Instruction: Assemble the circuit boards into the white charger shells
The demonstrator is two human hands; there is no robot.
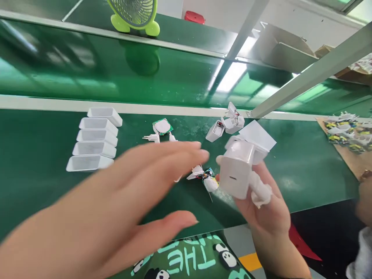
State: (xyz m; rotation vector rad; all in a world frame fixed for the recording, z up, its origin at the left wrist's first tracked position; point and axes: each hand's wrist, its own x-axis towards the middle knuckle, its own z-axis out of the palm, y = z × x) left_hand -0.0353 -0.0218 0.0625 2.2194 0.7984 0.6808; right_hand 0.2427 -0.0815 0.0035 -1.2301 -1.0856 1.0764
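Observation:
My right hand (271, 211) grips a white charger housing (235, 174) with a small slot in the face toward me. A white crumpled piece (260, 190) sits beside it at my fingers; whether it is a wrap on a finger I cannot tell. My left hand (130, 186) hovers over the bench, holding nothing, fingers stretched and thumb apart. Just beyond its fingertips lies a small circuit board with white parts (208, 180). Behind the housing are a flat white square (257, 135) and two white casings, one upright-looking (215, 131), the other with wires and a loose cover (235, 124).
Several empty white casings (93, 162) form a column on the green bench (35, 155). A round-topped board (162, 126) lies mid-bench with white plug pieces. Cardboard at right carries many wired parts (348, 130). A green fan (135, 15) stands on the shelf. Another person's arm (364, 197) shows at right.

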